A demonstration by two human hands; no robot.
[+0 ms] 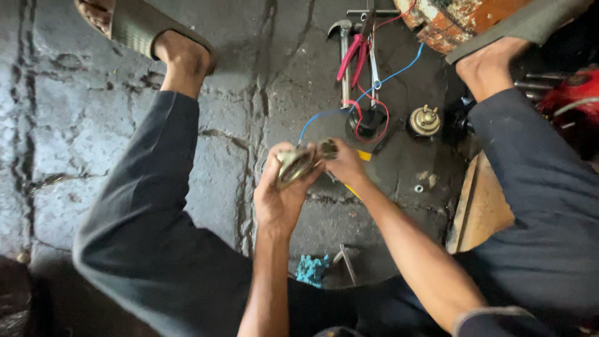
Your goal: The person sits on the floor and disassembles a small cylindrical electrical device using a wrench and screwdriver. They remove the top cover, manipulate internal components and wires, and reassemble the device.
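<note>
Round metal part (296, 165), dull brass-grey with a rimmed disc shape, sits between both hands above the cracked stone floor (75, 125), between the person's spread knees. Left hand (279, 193) is clasped around its lower side; right hand (345, 163) pinches its upper right edge. Further right, on the floor: a hammer (342, 43), red-handled pliers (353, 56), blue and red wires (368, 93), and a similar round part (425, 120)

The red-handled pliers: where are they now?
Head view, top centre: the pliers lie on the stone floor beside a hammer, beyond both hands.
</note>
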